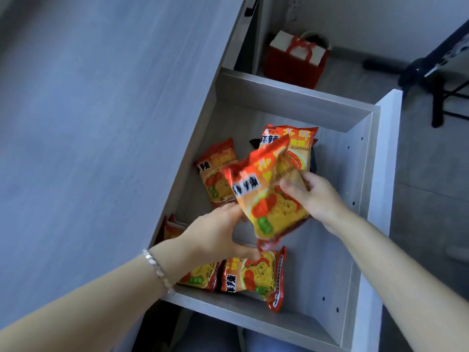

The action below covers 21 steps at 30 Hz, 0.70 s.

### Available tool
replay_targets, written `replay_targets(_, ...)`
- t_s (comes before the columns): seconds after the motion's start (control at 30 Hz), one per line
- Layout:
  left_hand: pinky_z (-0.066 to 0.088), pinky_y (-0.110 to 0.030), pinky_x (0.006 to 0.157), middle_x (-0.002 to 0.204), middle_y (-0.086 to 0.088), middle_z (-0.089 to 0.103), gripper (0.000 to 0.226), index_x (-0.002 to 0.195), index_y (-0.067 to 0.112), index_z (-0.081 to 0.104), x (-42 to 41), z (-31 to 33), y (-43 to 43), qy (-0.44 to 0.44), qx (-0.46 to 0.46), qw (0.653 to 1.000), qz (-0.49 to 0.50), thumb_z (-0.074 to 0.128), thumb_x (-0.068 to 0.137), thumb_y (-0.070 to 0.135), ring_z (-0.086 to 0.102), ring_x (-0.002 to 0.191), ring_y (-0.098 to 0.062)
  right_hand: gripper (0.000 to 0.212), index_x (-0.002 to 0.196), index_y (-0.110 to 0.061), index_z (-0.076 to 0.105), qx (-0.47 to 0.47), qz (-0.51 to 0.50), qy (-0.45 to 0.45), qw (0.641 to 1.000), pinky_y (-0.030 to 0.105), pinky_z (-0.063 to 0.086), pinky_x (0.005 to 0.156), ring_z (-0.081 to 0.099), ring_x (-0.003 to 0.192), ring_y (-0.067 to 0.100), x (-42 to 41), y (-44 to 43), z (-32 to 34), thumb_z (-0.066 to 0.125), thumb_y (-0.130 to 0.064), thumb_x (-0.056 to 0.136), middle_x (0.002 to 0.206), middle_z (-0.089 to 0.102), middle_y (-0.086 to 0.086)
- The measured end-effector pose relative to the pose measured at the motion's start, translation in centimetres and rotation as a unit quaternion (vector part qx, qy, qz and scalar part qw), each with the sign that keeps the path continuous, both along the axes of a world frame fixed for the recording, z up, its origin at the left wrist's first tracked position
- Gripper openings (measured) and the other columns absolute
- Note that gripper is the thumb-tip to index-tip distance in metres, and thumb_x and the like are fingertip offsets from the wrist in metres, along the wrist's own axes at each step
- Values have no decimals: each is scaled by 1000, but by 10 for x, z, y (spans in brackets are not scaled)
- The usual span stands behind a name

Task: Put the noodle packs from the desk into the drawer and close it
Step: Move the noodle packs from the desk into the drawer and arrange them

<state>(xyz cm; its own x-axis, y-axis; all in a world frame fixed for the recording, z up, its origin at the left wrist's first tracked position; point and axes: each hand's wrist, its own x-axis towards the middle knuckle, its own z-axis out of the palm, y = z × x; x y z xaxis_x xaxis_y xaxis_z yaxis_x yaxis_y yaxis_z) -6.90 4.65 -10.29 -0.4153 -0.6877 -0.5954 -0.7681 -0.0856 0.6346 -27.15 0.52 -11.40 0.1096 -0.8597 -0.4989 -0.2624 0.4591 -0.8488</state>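
Both hands holding orange-red plastic noodle pack [269,196] above open pale grey wooden drawer [360,199]. Pack's long axis running upper left to lower right, printed face up, tilted. Right hand [317,196] fingers clamping pack's right edge; left hand [218,232] fingers curling under its lower left edge. Four more identical packs lying inside drawer. Grey desk top [101,110] sitting left of drawer.

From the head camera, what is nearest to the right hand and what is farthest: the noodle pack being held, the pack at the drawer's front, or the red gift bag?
1. Held noodle pack: in the right hand.
2. Front pack: below, near the drawer's front.
3. Red gift bag: beyond the drawer, on the floor.
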Motion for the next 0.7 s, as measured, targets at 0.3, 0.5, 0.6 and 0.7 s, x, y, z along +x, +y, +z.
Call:
replay_targets(0.3, 30, -34, 113, 155, 1, 20, 83, 148, 25, 22, 35, -45, 27, -202, 80, 976, -26, 68, 81, 42, 28, 140, -22, 23, 84, -34, 65, 121, 275, 102, 948, 30, 49, 82, 60, 88, 11, 5, 59, -70, 79, -38, 66, 89, 65, -6)
replay_targets(0.5, 16, -35, 118, 156, 2, 18, 96, 150, 23, 14, 40, -49, 27, -245, 63, 962, -106, 75, 76, 36, 17, 143, -19, 58, 123, -26, 57, 113, 376, 188, 900, 35, 40, 101, 46, 124, 20, 26, 64, -82, 67, -54, 73, 123, 53, -3)
replay_targets(0.6, 21, -36, 116, 157, 0, 12, 102, 150, 27, 8, 38, -52, 31, -240, 61, 963, -103, 75, 74, 34, 18, 143, -22, 68, 139, -25, 38, 111, 433, 232, 864, 34, 39, 101, 43, 128, 24, 31, 75, -77, 56, -55, 81, 139, 46, 2)
replay_targets(0.7, 29, -38, 114, 159, 5, -7, 113, 149, 34, -3, 32, -49, 33, -145, 64, 984, -83, 78, 70, 34, 15, 145, -23, 72, 144, -29, 27, 78, 461, 293, 834, 42, 36, 106, 35, 133, 28, 39, 85, -74, 43, -63, 83, 145, 37, 6)
